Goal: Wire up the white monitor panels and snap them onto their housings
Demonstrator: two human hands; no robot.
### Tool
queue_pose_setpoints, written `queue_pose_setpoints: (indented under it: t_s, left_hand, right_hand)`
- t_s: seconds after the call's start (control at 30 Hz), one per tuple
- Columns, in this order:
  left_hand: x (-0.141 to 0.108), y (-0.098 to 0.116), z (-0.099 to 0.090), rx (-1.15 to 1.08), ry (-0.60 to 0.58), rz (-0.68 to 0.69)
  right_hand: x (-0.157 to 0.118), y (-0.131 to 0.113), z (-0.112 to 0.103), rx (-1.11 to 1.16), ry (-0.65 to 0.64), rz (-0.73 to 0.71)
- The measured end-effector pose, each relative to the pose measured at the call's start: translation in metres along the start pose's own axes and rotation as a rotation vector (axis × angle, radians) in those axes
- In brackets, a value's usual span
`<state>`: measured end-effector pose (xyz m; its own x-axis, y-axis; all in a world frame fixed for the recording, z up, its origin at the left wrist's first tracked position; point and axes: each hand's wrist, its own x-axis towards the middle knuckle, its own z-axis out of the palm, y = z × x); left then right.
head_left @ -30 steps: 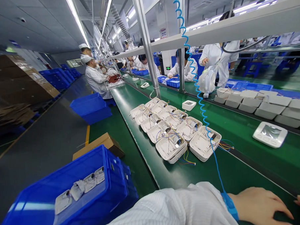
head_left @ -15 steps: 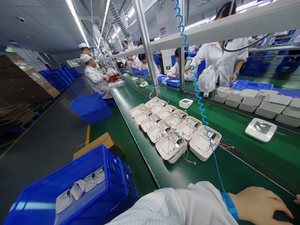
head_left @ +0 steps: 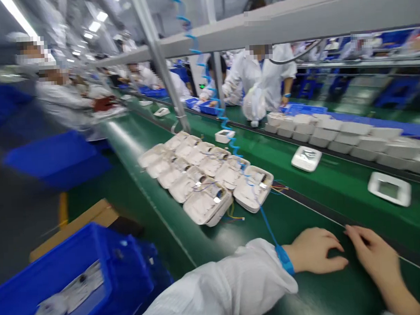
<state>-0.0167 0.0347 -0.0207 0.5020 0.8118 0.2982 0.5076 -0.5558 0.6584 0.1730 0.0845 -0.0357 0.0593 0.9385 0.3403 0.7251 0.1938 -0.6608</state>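
Observation:
My left hand (head_left: pixel 316 250), with a blue wrist strap (head_left: pixel 284 260) tied to a coiled blue cord, rests low over the green bench (head_left: pixel 306 297). Its thumb and fingers are apart and nothing shows between them. Just to the right, my right hand (head_left: pixel 376 254) has loosely bent fingers, with a gap by the thumb and no object in it. The fingertips of both hands point toward each other without touching. Left of them lie rows of open white plastic housings (head_left: pixel 207 201) with small parts and coloured wires. The nearest single housing (head_left: pixel 253 188) sits beyond my left wrist.
Beyond the dark seam, a green conveyor belt carries white display units (head_left: pixel 306 158) and a white frame (head_left: pixel 389 189). Stacked white housings (head_left: pixel 362 141) line its far side. A blue bin (head_left: pixel 110 254) stands lower left. Metal posts (head_left: pixel 157 62) and co-workers in white are beyond.
The view has swung right, so the housings and bin appear farther left. Both hands are now in fuller view, and another white frame shows on the belt at right.

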Motion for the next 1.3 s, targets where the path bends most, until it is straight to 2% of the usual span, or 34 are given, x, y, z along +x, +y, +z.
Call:
queue_pose_setpoints:
  t_s: [0.07,0.2,0.37,0.43,0.53,0.6,0.67,0.8,0.9,1.0,1.1,1.17,1.2,1.23,1.27,1.3]
  left_hand:
    - [-0.002,0.002,-0.004,-0.048,0.046,-0.014]
    - [-0.001,0.002,-0.008,-0.142,0.105,-0.024]
    - [-0.002,0.007,-0.011,-0.190,0.115,-0.053]
    - [-0.002,0.009,-0.012,-0.203,0.109,-0.066]
    - [0.000,0.011,-0.015,-0.215,0.088,-0.082]
    - [0.001,0.011,-0.016,-0.222,0.082,-0.091]
    - [0.001,0.011,-0.018,-0.229,0.083,-0.095]
    - [0.002,0.011,-0.019,-0.244,0.076,-0.101]
    - [0.003,0.010,-0.020,-0.256,0.067,-0.115]
    - [0.006,0.006,-0.017,-0.335,0.107,-0.149]
    - [0.009,-0.001,-0.013,-0.565,0.206,-0.272]
    - [0.010,-0.004,-0.010,-0.743,0.247,-0.345]
    - [0.010,-0.004,-0.010,-0.809,0.263,-0.365]
    - [0.009,-0.004,-0.009,-0.852,0.279,-0.382]
    - [0.009,-0.003,-0.009,-0.877,0.304,-0.403]
    - [0.008,-0.001,-0.009,-0.911,0.339,-0.431]
  right_hand:
    - [-0.002,-0.004,-0.004,0.019,-0.051,0.001]
    - [0.000,-0.012,0.002,-0.016,0.030,-0.116]
    - [0.023,-0.001,0.010,-0.195,0.050,-0.235]
    - [0.045,0.005,0.012,-0.290,0.023,-0.209]
    - [0.086,0.007,0.014,-0.440,-0.106,-0.148]
    - [0.113,0.006,0.015,-0.474,-0.213,-0.078]
    - [0.132,0.004,0.016,-0.457,-0.256,0.023]
    - [0.148,0.005,0.012,-0.392,-0.189,0.148]
    - [0.150,0.004,-0.001,-0.298,-0.108,0.192]
    - [0.136,-0.005,-0.018,-0.156,0.006,0.243]
    - [0.086,-0.028,-0.017,0.039,0.063,0.262]
    - [0.040,-0.044,-0.005,0.170,0.017,0.237]
    - [0.019,-0.049,0.000,0.254,-0.040,0.211]
    - [0.003,-0.050,0.004,0.428,-0.163,0.166]
    - [-0.008,-0.048,0.005,0.541,-0.255,0.132]
    - [-0.011,-0.041,0.002,0.562,-0.266,0.112]
